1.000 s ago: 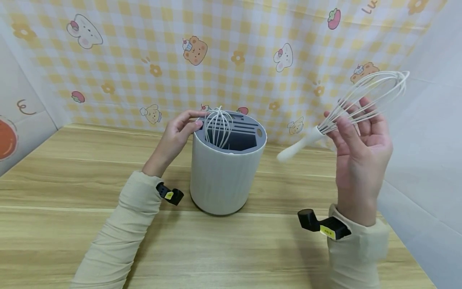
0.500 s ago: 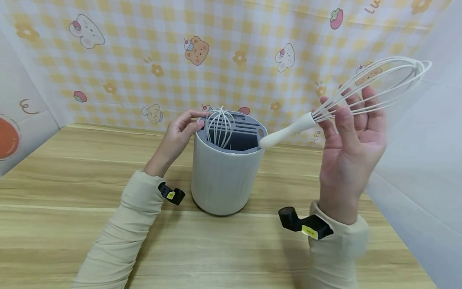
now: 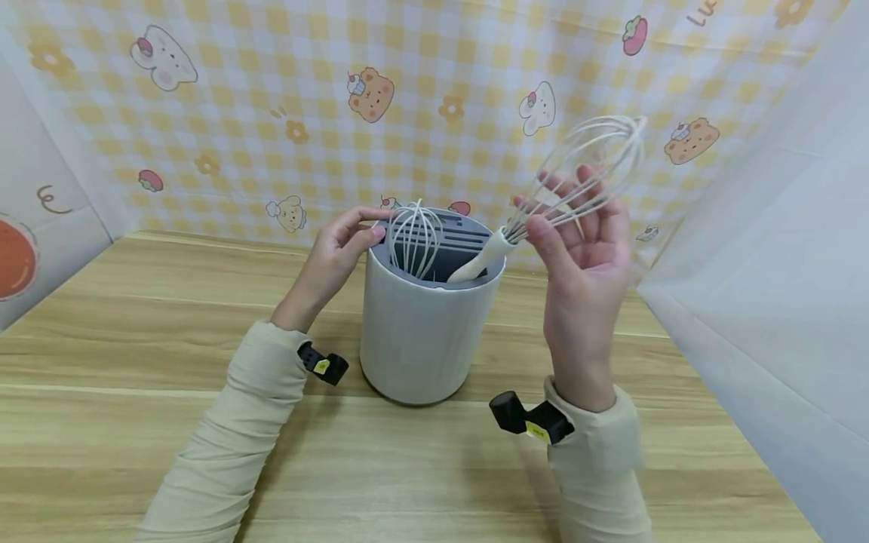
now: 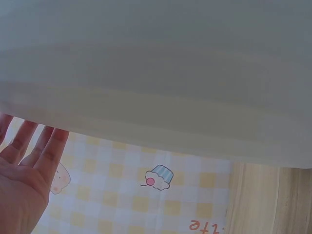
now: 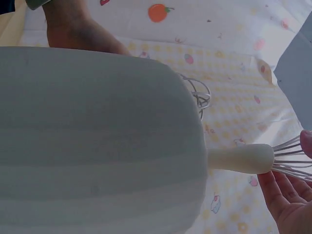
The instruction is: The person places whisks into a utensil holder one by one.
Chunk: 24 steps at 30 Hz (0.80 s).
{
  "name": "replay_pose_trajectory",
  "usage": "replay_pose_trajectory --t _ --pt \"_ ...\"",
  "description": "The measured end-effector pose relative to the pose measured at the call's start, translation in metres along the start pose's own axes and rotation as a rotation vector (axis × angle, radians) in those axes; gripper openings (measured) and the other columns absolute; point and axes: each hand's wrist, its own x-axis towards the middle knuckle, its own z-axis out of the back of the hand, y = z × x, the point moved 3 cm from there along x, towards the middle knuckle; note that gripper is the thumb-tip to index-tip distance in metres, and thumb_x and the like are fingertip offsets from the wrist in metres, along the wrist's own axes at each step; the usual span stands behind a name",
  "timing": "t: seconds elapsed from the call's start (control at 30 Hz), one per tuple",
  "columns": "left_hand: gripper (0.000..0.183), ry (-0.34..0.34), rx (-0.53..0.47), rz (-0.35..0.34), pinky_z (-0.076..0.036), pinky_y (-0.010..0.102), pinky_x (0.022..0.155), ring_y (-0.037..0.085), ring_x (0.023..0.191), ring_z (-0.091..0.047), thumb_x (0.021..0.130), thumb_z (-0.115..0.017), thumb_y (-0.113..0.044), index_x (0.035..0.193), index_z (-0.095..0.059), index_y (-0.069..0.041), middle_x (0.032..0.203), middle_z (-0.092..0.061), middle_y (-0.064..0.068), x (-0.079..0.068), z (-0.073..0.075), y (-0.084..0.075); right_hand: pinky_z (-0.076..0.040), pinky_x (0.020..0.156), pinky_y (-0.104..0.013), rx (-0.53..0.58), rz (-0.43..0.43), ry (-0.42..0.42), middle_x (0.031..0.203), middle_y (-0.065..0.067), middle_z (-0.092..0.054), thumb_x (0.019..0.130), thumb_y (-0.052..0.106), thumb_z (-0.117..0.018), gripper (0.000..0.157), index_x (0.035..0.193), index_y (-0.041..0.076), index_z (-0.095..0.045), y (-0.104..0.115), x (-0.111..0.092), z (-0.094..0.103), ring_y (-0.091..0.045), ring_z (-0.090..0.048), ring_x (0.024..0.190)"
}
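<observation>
A light grey cylindrical utensil holder (image 3: 424,339) with a dark grey slotted top stands on the table. My left hand (image 3: 333,253) rests at its left rim, thumb and index finger on the edge; in the left wrist view its fingers (image 4: 51,153) reach straight to the wall. One whisk (image 3: 416,245) stands in the holder, wires up. My right hand (image 3: 587,264) pinches a second whisk (image 3: 591,170) by its wires near the handle. That whisk tilts, its white handle (image 3: 478,258) pointing down-left over the large opening. In the right wrist view the handle (image 5: 241,158) overlaps the holder's rim.
The wooden table (image 3: 407,475) runs beneath both arms. Behind the holder hangs a yellow checked cloth (image 3: 271,121) with cartoon prints. A white side panel (image 3: 781,286) stands to the right, and another white panel (image 3: 54,166) to the left.
My right hand has moved left with the whisk, bringing its handle end from the right of the holder to over its opening. The left hand has stayed at the rim.
</observation>
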Motion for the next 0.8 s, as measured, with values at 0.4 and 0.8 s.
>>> replay_pose_trajectory --t 0.4,0.8 --pt "0.035 0.003 -0.001 0.003 -0.042 0.041 0.103 0.018 0.119 -0.054 0.094 -0.046 -0.022 0.123 -0.054 -0.004 0.137 -0.051 0.006 0.001 0.001 0.000 -0.053 0.088 -0.032 -0.246 -0.135 0.252 0.121 -0.016 -0.056 0.080 -0.016 -0.059 0.076 0.142 0.012 -0.025 -0.021 -0.002 -0.003 -0.030 -0.058 0.107" --pt "0.035 0.000 -0.004 -0.001 -0.039 0.041 0.105 0.019 0.124 -0.050 0.094 -0.046 -0.022 0.123 -0.055 -0.005 0.138 -0.050 0.007 0.001 0.000 0.001 -0.053 0.086 -0.033 -0.414 -0.125 0.503 0.131 -0.018 -0.043 0.080 -0.014 -0.059 0.086 0.148 0.016 -0.015 -0.035 -0.005 -0.004 -0.041 -0.050 0.113"
